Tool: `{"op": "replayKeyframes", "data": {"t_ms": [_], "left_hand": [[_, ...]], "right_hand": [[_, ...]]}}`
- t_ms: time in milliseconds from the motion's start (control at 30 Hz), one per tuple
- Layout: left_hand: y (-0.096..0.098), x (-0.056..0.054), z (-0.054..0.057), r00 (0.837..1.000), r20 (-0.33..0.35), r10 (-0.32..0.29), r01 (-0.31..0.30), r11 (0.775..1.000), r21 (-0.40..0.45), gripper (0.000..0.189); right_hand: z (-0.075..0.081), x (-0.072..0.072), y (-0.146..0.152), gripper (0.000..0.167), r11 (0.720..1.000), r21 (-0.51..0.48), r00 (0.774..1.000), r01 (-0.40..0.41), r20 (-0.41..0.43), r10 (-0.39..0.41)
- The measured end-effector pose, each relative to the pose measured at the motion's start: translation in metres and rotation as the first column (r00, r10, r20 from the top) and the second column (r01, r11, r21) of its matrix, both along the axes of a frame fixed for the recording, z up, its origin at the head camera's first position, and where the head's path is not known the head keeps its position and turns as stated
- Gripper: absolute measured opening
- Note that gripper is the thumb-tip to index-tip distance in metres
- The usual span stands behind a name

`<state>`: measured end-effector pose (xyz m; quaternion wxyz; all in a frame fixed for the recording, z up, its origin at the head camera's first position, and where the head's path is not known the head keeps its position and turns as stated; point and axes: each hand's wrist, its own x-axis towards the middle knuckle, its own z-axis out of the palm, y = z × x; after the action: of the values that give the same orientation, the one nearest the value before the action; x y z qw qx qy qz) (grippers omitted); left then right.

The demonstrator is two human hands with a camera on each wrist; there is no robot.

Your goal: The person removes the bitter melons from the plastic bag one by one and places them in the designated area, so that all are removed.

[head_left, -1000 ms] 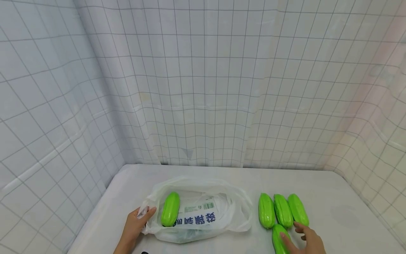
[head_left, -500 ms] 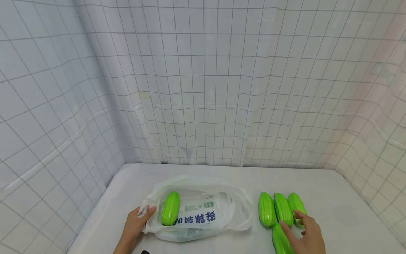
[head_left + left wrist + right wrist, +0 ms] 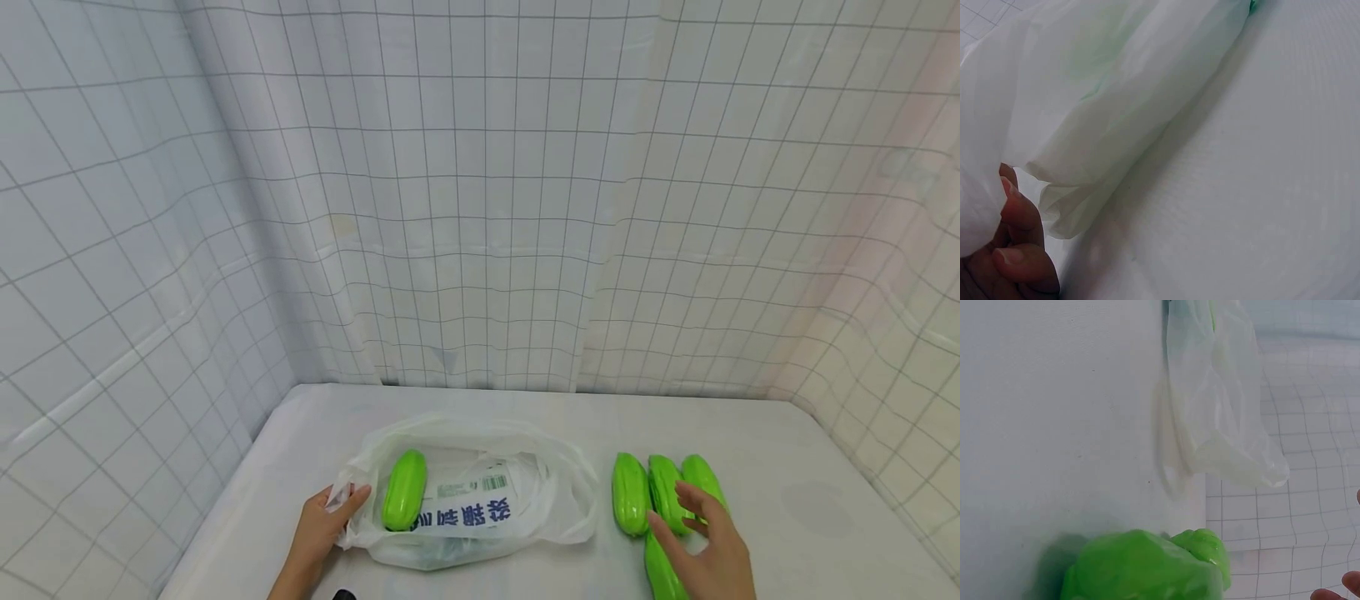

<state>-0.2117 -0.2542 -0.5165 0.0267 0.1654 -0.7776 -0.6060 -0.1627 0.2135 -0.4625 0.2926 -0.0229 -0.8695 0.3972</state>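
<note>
A translucent white plastic bag lies with its mouth spread on the table, dark blue characters showing inside. One long, rounded green plastic-wrapped packet sits at its left inside. My left hand pinches the bag's left rim; in the left wrist view its fingers are beside the thin plastic. To the right, three similar packets lie side by side, with another green packet in front of them. My right hand hovers above these, thumb and fingers apart, holding nothing. It partly hides some packets.
The white table is enclosed by white curtains with a grid pattern at the back and sides. A small black object shows at the bottom edge near my left forearm.
My right hand has moved forward and slightly left, from the front packet to over the row behind it. My left hand stays on the bag's rim.
</note>
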Motion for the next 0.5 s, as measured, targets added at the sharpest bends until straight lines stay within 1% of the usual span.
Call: {"op": "replayKeyframes", "data": {"t_ms": [100, 300, 400, 500], "left_hand": [[0.0, 0.0, 0.0, 1.0, -0.008, 0.001, -0.001, 1.0, 0.001, 0.045], [0.002, 0.001, 0.001, 1.0, -0.022, 0.008, -0.008, 1.0, 0.004, 0.043], [0.002, 0.001, 0.001, 1.0, -0.024, 0.009, -0.009, 1.0, 0.001, 0.043], [0.003, 0.001, 0.001, 1.0, -0.021, 0.01, -0.01, 1.0, 0.003, 0.042]], "right_hand": [[0.002, -0.001, -0.003, 0.051, 0.999, -0.018, 0.999, -0.043, -0.024, 0.043], [0.005, -0.003, -0.01, 0.049, 0.995, -0.042, 0.996, -0.091, -0.023, 0.09], [0.006, -0.003, -0.013, 0.049, 0.989, -0.063, 0.99, -0.132, -0.062, 0.128], [0.007, -0.004, -0.016, 0.049, 0.982, -0.056, 0.979, -0.179, -0.106, 0.172]]}}
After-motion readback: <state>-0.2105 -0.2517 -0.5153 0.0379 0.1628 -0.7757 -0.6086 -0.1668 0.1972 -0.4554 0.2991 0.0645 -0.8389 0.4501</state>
